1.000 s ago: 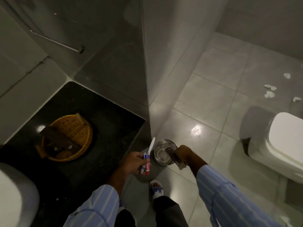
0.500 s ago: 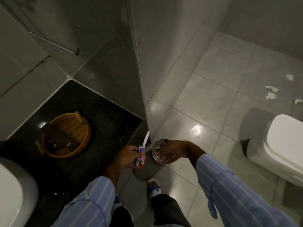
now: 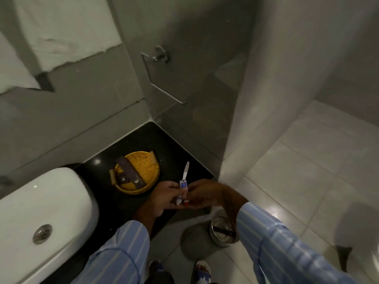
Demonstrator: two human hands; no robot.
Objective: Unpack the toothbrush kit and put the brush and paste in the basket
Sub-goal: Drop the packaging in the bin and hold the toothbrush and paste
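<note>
At far left, a white sink with a metal drain sits on the dark surface, and white towels hang on the wall above. Just right of the sink stands the yellow woven basket, with a dark flat packet lying across it and resting on its rim. Right of the basket and in front of it, the left hand is clenched around the toothpaste tube and the white toothbrush, whose handle sticks up past the fingers over the surface. The right hand meets them from the other side, its fingertips closed on the tube's lower end near the red cap. Both items are in the hands, near the basket but outside it. Below the right forearm, a small steel bin stands on the tiled floor. Both sleeves are light blue with stripes.
</note>
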